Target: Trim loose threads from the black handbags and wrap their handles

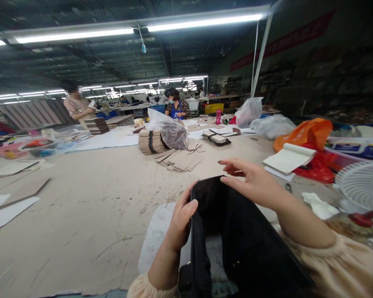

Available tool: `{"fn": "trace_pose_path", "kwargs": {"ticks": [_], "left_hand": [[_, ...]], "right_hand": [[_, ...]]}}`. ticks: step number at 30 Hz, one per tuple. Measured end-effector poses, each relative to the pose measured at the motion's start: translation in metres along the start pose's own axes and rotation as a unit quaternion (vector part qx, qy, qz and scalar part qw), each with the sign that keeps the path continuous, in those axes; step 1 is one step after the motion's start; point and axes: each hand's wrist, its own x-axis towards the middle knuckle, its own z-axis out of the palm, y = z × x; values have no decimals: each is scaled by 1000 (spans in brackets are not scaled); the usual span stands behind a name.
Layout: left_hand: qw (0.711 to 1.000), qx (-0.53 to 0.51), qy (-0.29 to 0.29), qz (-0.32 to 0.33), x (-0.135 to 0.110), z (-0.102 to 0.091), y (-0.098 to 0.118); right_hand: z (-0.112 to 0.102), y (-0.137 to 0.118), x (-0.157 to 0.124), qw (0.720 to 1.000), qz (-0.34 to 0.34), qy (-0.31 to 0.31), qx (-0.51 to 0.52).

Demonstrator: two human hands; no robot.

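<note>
Standing open between two bare hands, a black bag body [255,244] is held at the near edge of a worktable [90,215], low and right of centre. Its left wall is pinched near the far corner between the thumb and fingers of the left hand [182,217]; the fingers are partly hidden behind the wall. The right hand [251,178] is loosely spread, its thumb laid at the far right corner of the rim, its fingers reaching out beyond it. Whether that rim is being pressed by the thumb cannot be told.

Beside the left hand, a white sheet [155,231] is partly covered by the bag body. Farther off, a bundle of card pieces [151,142] is bound with a black band; against it a clear plastic bag [174,134] is slumped, and loose card strips [182,161] are scattered in front.

The right side is crowded: past the right forearm, a notepad [287,159], an orange bag [307,130], a red plastic bag [318,165], a crumpled white tissue [320,206] and a white fan [365,186] are gathered. Across the table, a person in a blue apron [177,108] is seen.
</note>
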Motion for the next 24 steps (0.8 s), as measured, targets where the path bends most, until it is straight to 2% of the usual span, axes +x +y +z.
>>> {"fn": "trace_pose_path", "kwargs": {"ticks": [3, 6, 10, 13, 17, 20, 24], "left_hand": [[1000, -7, -19, -23, -3, 1, 11], [998, 3, -44, -43, -8, -2, 22], [996, 76, -24, -48, -5, -11, 35], [981, 185, 3, -53, 8, -14, 47], [931, 359, -6, -67, 33, -5, 63], [869, 492, -35, -48, 47, 8, 68], [777, 625, -73, -15, 53, 23, 67]], "right_hand": [[0, 0, -22, 985, 97, 6, 140], [6, -1, -40, 966, 127, 9, 225], [17, -2, -45, 958, 143, 29, 246], [22, 1, -42, 962, 148, 35, 225], [27, 4, -37, 967, 143, 46, 205], [30, 3, -35, 972, 119, 64, 192], [33, 1, -35, 975, 99, 70, 185]]}}
